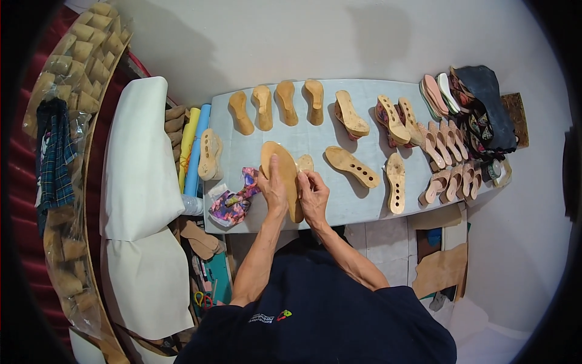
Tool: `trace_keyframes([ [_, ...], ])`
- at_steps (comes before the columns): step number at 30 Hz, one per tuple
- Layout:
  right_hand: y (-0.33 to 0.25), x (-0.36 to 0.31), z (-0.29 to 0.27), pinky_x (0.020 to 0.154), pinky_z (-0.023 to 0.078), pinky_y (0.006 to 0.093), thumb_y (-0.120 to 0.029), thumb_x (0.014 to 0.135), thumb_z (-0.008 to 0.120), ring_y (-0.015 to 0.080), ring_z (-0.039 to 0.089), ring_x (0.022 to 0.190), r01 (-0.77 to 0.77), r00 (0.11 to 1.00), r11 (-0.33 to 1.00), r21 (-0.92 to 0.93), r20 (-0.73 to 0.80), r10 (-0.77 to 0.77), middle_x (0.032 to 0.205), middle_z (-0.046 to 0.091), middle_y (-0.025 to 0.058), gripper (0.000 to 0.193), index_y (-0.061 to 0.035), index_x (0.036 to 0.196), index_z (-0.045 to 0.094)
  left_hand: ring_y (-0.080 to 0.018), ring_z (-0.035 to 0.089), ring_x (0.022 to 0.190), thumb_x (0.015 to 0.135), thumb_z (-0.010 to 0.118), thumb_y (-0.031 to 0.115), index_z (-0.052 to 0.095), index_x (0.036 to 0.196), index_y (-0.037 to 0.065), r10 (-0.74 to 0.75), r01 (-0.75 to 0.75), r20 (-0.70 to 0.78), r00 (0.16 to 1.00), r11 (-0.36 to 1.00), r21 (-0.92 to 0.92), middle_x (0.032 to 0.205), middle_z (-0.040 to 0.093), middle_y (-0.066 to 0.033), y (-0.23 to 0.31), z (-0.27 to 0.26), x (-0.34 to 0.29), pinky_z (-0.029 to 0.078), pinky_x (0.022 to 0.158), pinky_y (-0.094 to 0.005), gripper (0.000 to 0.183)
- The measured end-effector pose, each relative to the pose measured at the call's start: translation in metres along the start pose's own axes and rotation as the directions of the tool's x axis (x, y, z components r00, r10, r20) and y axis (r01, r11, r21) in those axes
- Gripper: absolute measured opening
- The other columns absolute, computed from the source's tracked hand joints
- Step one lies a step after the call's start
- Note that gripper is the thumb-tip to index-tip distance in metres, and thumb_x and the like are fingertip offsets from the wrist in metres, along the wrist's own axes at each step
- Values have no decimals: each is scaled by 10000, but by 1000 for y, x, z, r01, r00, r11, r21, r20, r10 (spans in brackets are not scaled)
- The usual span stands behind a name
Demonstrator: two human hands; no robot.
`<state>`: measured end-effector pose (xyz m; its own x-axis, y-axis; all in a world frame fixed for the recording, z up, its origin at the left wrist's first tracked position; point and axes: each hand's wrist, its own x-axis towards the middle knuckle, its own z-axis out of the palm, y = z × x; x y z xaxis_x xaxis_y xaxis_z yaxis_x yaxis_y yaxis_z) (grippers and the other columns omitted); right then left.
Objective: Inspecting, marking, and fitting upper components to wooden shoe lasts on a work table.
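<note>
My left hand (276,193) is closed around a tan foot-shaped piece (271,151), wide end pointing away from me, thumb along its face. Whether it is a shoe last or a loose sole, I cannot tell. Right beside it, my right hand (314,197) has its fingers pinched together at the piece's right edge; what they grip is hidden. Just beyond these fingers shows the rounded end of a pale wooden piece (305,162). Floral fabric (230,207) in purple and pink lies left of my left hand. Right of my hands rests a wooden sole with round holes (351,166).
Wooden shoe lasts (288,103) line the back of the grey-covered table (291,139). More holed soles (396,182), finished pink sandals (433,145) and dark fabric (485,97) are to the right. White sheet material (136,164) and blue and yellow rolls (197,148) stand left.
</note>
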<state>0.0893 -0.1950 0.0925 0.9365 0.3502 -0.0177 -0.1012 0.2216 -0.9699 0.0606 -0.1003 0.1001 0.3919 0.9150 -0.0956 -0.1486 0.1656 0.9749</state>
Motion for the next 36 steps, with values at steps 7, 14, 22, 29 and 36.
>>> trace_keyframes([
  [7,-35,40,-48,616,347,209,-344,1021,642,38,437,691,-283,689,947,-153,654,311,790,529,-80,267,-80,1019,683,-202,650,989,981,650,528,600,1282,53,-336,361,133,932,891,-275,1137,639,-64,-18,-21,20,560,842,-382,565],
  [14,-27,-1,-101,569,363,257,-445,955,662,56,447,649,-349,322,805,-480,746,583,677,502,-44,429,-78,738,603,-231,616,1081,945,503,764,575,1355,172,-282,242,27,959,766,-595,1228,599,-50,-1,-57,83,554,923,-431,724],
  [22,-52,3,-46,584,414,272,-287,971,731,69,473,621,94,916,947,-307,399,39,636,547,-3,270,-20,1010,746,-164,645,751,965,470,756,592,1074,153,-125,290,315,941,777,-558,860,626,-17,13,-53,66,569,655,-343,625],
  [29,-67,3,-20,570,446,328,-175,921,766,176,537,622,542,786,748,-385,547,-288,741,517,55,276,-93,1184,756,-149,652,822,1006,476,688,591,1203,121,-223,358,328,918,823,-440,951,629,-19,30,-24,38,564,685,-328,611],
  [36,-51,14,-23,625,499,385,-183,935,740,232,596,675,573,735,751,-329,611,-294,788,545,88,249,-96,1169,736,-195,676,898,1004,519,653,599,1260,80,-336,429,296,894,834,-348,1033,649,-67,33,-24,25,591,759,-377,633],
])
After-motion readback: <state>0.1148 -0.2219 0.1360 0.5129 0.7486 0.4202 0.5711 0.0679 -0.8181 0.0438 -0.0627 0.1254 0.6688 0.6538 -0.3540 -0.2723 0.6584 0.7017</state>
